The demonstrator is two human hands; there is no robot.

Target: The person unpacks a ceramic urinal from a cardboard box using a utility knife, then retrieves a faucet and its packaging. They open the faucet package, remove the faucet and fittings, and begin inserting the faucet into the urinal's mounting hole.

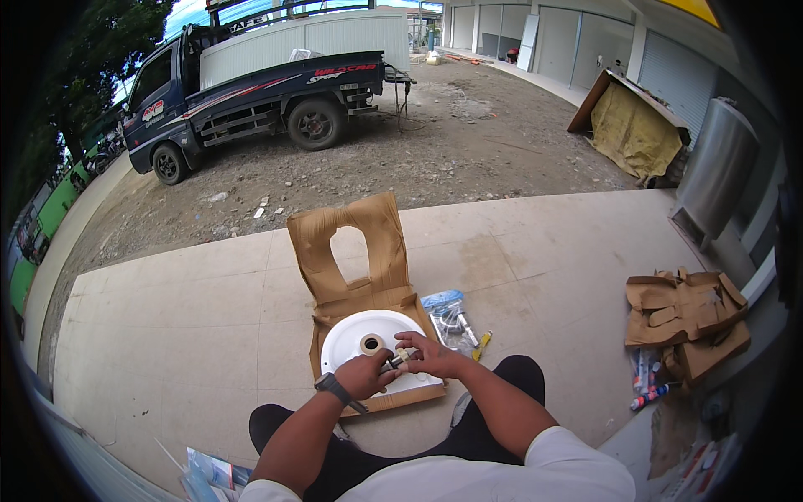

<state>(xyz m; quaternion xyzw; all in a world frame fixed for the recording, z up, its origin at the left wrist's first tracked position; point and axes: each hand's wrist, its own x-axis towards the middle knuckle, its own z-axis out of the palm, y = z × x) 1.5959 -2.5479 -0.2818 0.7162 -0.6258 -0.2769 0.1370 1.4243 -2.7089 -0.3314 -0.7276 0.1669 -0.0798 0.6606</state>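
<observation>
two bare forearms come up from the lower edge, and both hands meet over one open cardboard box [335,251] on the concrete paving. left hand [365,376], with one dark wristwatch [328,383] on its wrist, is curled closed around one small metal fitting [393,361]; right hand [430,355] pinches the same fitting from the other side, fingers bent tight. that fitting looks cylindrical and shiny, too small to tell more. it sits just above one smooth round white ceramic basin [351,335] lying in the box, beside one tan tape roll [371,343] resting on the basin. one clear plastic bag of parts [450,318] lies just right of the box, with one yellow-handled tool [482,345] beside it. torn cardboard pieces [686,318] are heaped well apart at right. one dark pickup truck [259,100] stands on gravel beyond.
</observation>
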